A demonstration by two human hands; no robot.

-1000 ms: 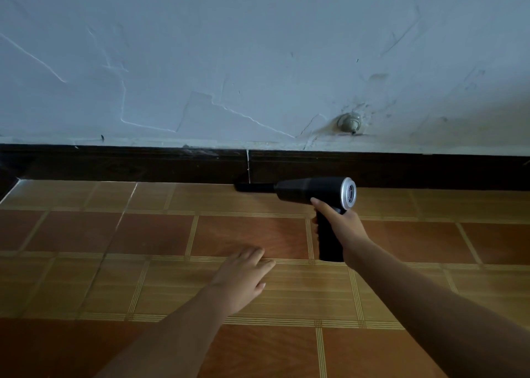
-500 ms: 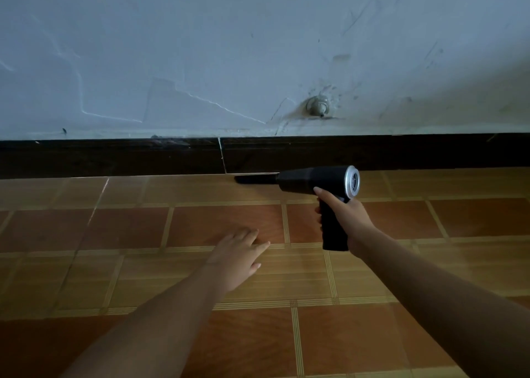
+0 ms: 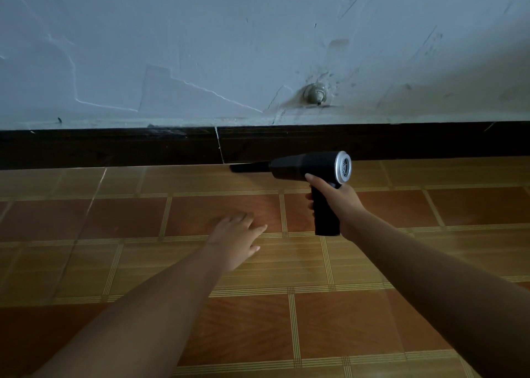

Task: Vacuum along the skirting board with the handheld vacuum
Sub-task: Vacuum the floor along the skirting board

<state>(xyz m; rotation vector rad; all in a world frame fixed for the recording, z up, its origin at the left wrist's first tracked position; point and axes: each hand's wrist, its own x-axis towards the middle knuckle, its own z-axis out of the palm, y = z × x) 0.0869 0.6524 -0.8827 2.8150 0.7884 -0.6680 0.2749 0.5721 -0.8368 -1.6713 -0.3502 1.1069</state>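
Note:
A black pistol-shaped handheld vacuum (image 3: 307, 167) with a silver rear grille points left along the foot of the wall. My right hand (image 3: 337, 202) grips its handle, index finger stretched up along the body. Its narrow nozzle tip sits low at the bottom edge of the dark skirting board (image 3: 114, 148), just right of a joint in the board. My left hand (image 3: 236, 238) lies flat on the tiled floor with fingers spread, holding nothing.
The floor (image 3: 229, 320) is brown and tan tile with striped borders. Above the skirting rises a cracked white wall (image 3: 200, 48) with a small round metal fitting (image 3: 315, 93) just above the board. The skirting runs on to both sides.
The vacuum and my right hand have shifted a little to the right along the skirting. My left hand stays flat on the floor. The view has shifted slightly.

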